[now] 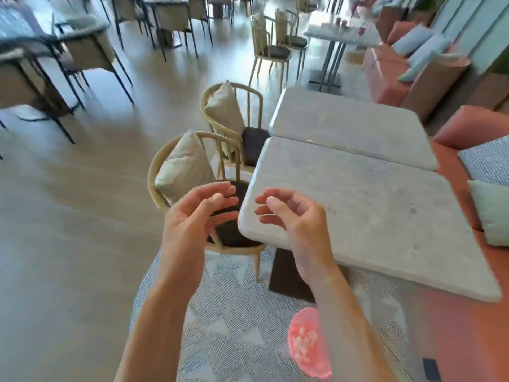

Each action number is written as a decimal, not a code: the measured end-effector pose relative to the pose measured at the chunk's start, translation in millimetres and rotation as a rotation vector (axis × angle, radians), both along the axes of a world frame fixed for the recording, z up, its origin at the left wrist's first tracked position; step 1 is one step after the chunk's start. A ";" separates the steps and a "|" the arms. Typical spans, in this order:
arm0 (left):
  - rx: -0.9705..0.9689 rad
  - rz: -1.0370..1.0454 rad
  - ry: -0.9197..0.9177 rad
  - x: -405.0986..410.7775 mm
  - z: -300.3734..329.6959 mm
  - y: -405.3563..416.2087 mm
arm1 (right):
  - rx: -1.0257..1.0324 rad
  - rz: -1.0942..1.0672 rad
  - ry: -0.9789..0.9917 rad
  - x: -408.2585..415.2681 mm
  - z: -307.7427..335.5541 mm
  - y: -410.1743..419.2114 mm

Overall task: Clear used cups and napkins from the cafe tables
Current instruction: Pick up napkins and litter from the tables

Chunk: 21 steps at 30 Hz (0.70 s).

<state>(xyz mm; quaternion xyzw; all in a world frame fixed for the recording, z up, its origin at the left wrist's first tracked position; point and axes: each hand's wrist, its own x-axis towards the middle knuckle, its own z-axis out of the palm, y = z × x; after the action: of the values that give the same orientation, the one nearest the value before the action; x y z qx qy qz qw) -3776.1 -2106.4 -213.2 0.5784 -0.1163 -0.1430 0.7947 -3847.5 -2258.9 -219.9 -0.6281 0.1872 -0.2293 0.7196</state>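
— Hands first: left hand (pixel 198 213) at frame centre, palm up, fingers loosely curled, holding nothing.
— And right hand (pixel 292 216)?
— Just right of it, fingers loosely bent toward the left one, likewise holding nothing; hovering over the near corner of the closer worktop (pixel 371 216).
— Cups, napkins?
— Pink translucent tub (pixel 309 344) at lower centre-right, partly behind the right forearm, with pale crumpled bits inside; too blurred to tell whether napkins. Small reddish cups (pixel 344 22), blurred, on a far worktop (pixel 325 33) at upper right.
— Rest of it?
— Second marble worktop (pixel 352 125) butted against the closer one. Two wooden chairs (pixel 176 166) with cream cushions at centre left. Patterned rug (pixel 237 312) below. Coral bench (pixel 468 312) along the right edge.
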 end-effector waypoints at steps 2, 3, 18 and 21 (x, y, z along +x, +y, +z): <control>-0.031 0.064 -0.016 27.9 4.7 47.8 | -0.009 0.043 0.003 35.0 3.4 45.4; -0.041 0.080 -0.028 42.1 6.9 70.1 | -0.010 0.059 0.003 52.0 4.7 67.9; -0.053 0.301 -0.066 223.4 31.4 280.7 | 0.059 0.247 -0.048 265.8 41.0 270.4; -0.014 0.338 -0.075 274.3 29.4 293.6 | 0.092 0.298 -0.081 322.6 37.5 285.3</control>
<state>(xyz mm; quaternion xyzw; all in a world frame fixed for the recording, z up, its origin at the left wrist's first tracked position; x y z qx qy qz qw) -3501.8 -1812.8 -183.8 0.5892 -0.0477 0.0152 0.8064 -3524.9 -1973.6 -182.4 -0.6057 0.0730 -0.1361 0.7806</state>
